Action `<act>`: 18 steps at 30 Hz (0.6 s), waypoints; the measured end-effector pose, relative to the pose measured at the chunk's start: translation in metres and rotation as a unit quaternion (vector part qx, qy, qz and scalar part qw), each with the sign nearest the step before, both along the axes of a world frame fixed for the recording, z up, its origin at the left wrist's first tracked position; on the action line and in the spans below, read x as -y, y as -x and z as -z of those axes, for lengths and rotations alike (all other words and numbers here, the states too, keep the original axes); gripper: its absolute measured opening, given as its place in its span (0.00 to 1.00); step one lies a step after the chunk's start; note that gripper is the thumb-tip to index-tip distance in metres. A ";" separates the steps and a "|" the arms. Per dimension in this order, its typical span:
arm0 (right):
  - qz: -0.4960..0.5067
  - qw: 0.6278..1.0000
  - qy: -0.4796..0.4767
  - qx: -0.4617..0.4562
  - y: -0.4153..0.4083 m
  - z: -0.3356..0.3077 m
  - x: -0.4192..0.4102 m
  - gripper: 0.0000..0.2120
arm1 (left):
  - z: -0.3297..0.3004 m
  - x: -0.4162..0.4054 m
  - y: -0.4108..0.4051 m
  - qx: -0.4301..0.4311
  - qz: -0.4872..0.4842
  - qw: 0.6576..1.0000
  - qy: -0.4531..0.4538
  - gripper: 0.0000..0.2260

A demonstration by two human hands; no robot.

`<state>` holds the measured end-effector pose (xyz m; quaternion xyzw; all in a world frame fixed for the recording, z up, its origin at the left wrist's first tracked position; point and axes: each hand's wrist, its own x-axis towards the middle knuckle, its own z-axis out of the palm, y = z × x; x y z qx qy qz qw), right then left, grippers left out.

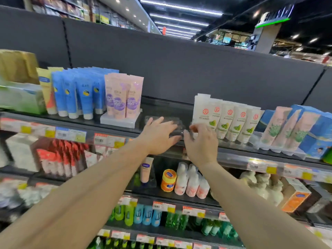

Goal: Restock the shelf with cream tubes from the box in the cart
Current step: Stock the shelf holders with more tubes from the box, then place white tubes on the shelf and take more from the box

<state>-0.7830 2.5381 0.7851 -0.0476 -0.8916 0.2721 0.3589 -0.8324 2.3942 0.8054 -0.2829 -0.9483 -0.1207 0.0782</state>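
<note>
On the top shelf (161, 106) a gap lies between pink cream tubes (124, 96) on the left and white cream tubes with green leaves (230, 121) on the right. A clear empty plastic tray (179, 123) sits in that gap at the shelf's front. My left hand (159, 133) lies over the tray, fingers on top and thumb under its front edge. My right hand (199, 141) hovers at the tray's right corner with fingers spread and nothing in them. Neither hand holds a tube. The cart and the box are out of view.
Blue tubes (79, 94) and a yellow tube (46, 90) stand left of the pink ones. Pink tubes with green print (285, 128) and blue boxes (318, 133) stand at the right. An orange jar (168, 180) and white bottles (190, 180) fill the shelf below my hands.
</note>
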 end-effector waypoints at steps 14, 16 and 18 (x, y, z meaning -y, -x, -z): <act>-0.289 0.900 -0.253 0.206 -0.021 0.032 0.349 0.26 | 0.042 0.350 -0.113 0.012 -0.272 0.961 0.055 0.26; -0.332 0.876 -0.262 0.232 -0.038 0.037 0.430 0.29 | 0.053 0.428 -0.143 0.030 -0.330 0.942 0.057 0.26; -0.370 0.858 -0.251 0.252 -0.062 0.042 0.511 0.31 | 0.061 0.506 -0.174 0.042 -0.375 0.923 0.070 0.26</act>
